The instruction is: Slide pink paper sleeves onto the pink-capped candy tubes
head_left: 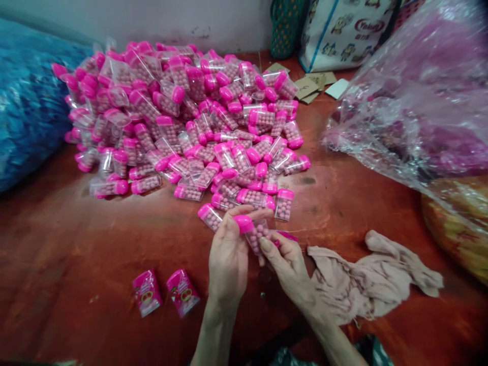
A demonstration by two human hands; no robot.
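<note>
Between my two hands is a small clear container (257,238) of pale pink balls, tilted, its bright pink cap toward the upper left. My left hand (230,254) closes on the cap end, thumb bent against it and fingers behind. The thumb and fingers of my right hand (288,262) pinch the lower end. Something flat and bright pink (287,236) shows just behind the right fingers; I cannot make out whether they hold it. Right ahead of my hands lies the near edge of a big pile of similar containers (183,112).
Two containers in printed pink wrappers (147,293) lie on the reddish surface (76,254) at left. A crumpled beige cloth (366,279) is at right. Large plastic bags, blue (30,101) and pink (427,101), flank the pile. Cardboard pieces (310,86) and a printed bag (343,35) are behind.
</note>
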